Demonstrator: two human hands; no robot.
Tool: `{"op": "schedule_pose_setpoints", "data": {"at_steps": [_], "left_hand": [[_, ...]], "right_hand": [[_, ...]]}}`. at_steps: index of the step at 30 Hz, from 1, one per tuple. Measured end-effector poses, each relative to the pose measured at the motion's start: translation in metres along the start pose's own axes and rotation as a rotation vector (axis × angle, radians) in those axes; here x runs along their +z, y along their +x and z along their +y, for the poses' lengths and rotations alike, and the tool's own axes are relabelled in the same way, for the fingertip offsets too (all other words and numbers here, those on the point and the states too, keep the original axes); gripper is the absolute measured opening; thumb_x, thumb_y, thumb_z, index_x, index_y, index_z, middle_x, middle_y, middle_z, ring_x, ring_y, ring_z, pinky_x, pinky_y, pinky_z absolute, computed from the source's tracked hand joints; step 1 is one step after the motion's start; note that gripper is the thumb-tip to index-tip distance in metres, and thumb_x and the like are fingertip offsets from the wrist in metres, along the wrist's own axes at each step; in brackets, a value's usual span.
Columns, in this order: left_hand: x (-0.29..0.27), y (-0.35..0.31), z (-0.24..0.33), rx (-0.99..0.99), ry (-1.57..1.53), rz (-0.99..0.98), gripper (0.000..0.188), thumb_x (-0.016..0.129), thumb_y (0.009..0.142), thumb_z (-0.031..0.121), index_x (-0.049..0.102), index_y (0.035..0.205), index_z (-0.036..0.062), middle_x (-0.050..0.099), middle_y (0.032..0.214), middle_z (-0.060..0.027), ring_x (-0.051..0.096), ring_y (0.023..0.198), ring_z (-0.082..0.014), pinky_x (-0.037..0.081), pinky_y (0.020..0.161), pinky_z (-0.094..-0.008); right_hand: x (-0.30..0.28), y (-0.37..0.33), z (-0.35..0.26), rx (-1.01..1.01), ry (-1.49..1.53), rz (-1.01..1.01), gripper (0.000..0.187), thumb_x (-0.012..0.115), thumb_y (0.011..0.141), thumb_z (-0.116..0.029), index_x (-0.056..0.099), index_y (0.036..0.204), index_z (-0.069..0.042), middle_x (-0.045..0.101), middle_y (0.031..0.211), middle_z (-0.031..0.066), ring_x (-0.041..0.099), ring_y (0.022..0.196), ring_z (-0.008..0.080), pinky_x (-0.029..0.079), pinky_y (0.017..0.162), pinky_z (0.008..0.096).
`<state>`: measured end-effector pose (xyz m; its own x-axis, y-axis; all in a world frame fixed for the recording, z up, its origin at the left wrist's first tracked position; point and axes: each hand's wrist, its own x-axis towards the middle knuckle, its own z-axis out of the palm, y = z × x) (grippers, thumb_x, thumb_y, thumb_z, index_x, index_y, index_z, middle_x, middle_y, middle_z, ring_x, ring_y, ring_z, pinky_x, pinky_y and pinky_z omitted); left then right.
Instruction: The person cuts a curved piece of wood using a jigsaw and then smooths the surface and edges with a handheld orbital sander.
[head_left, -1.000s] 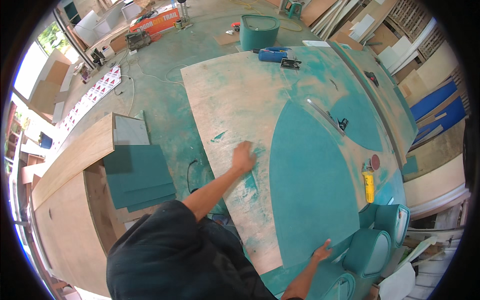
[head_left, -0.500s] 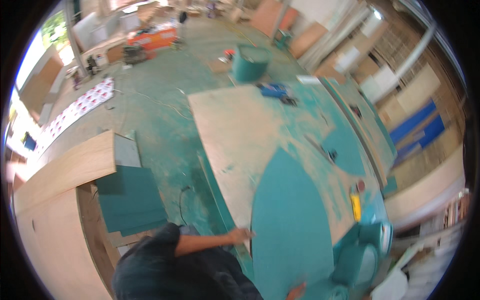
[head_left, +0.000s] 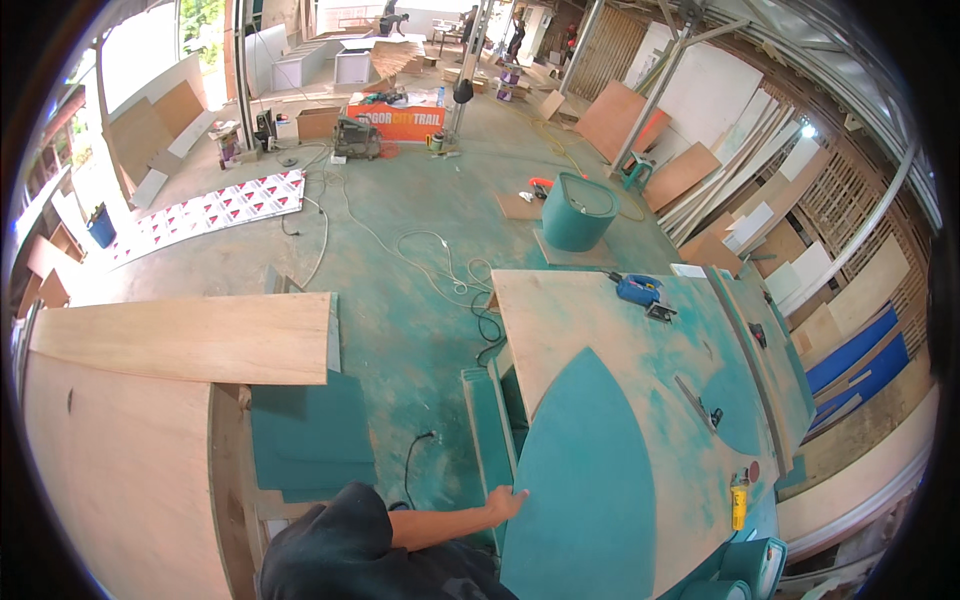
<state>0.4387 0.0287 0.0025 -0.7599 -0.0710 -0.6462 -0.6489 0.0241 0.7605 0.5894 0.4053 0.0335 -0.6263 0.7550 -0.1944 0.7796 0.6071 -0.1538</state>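
Note:
A large teal panel (head_left: 590,480) with curved sides and a pointed far end lies on the pale worktable (head_left: 540,300). My left hand (head_left: 507,503) grips its left edge, fingers closed on the rim. My right hand is out of the picture. To the right of the panel, a yellow power tool (head_left: 740,503) with a round disc rests on the table. Farther off are a dark long-bladed tool (head_left: 697,402) and, by the far edge, a blue power tool (head_left: 640,290).
Rounded teal pieces (head_left: 762,562) crowd the lower right. At left stands a large plywood piece (head_left: 120,450), with teal sheets (head_left: 312,440) beside it. Cords (head_left: 430,255) trail over the floor. A teal tub-shaped piece (head_left: 578,225) stands beyond the table.
My view has tilted up, showing more of the workshop. My right hand has left the picture at the bottom. My left hand stays at the panel's left edge.

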Motion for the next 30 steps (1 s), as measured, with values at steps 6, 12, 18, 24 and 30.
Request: {"op": "schedule_pose_setpoints", "data": {"at_steps": [6,12,18,24,30], "left_hand": [[-0.051,0.021,0.064,0.105,0.015,0.227,0.058,0.064,0.097,0.042,0.065,0.121,-0.0102,0.071,0.113,-0.0281,0.070,0.107,-0.0403,0.057,0.085,-0.0487],[-0.166,0.143,0.042,-0.030,0.196,0.424,0.053,0.064,0.096,0.045,0.071,0.116,-0.0032,0.072,0.118,-0.0250,0.069,0.111,-0.0424,0.057,0.090,-0.0504],[-0.221,0.226,0.083,0.204,0.379,0.516,0.058,0.065,0.093,0.050,0.073,0.095,-0.0068,0.075,0.090,-0.0260,0.075,0.092,-0.0387,0.057,0.085,-0.0494],[-0.236,0.239,0.137,0.128,0.352,0.269,0.062,0.067,0.094,0.051,0.069,0.085,-0.0108,0.071,0.065,-0.0211,0.075,0.069,-0.0350,0.059,0.076,-0.0448],[-0.253,0.251,0.191,0.052,0.436,0.205,0.060,0.065,0.094,0.054,0.069,0.105,-0.0048,0.075,0.090,-0.0219,0.074,0.093,-0.0375,0.057,0.085,-0.0481]], "right_hand": [[0.064,0.070,-0.042,-0.098,0.039,0.139,0.077,0.055,0.098,-0.059,0.057,0.137,0.007,0.058,0.140,0.0280,0.058,0.125,0.0476,0.050,0.101,0.0535],[0.080,0.025,-0.209,-0.386,0.046,-0.150,0.090,0.061,0.095,-0.057,0.037,0.151,0.009,0.051,0.149,0.0263,0.053,0.133,0.0439,0.047,0.105,0.0520],[0.077,0.057,-0.331,-0.458,0.035,-0.163,0.098,0.052,0.099,-0.063,0.030,0.152,0.016,0.043,0.152,0.0351,0.045,0.141,0.0457,0.037,0.115,0.0558],[0.068,0.082,-0.390,-0.347,-0.296,-0.145,0.098,0.048,0.100,-0.064,0.020,0.158,0.010,0.026,0.160,0.0375,0.050,0.133,0.0507,0.040,0.111,0.0603],[0.076,0.119,-0.418,-0.268,-0.295,-0.267,0.101,0.046,0.099,-0.068,0.015,0.160,0.006,0.022,0.159,0.0427,0.048,0.134,0.0554,0.046,0.106,0.0577]]}}
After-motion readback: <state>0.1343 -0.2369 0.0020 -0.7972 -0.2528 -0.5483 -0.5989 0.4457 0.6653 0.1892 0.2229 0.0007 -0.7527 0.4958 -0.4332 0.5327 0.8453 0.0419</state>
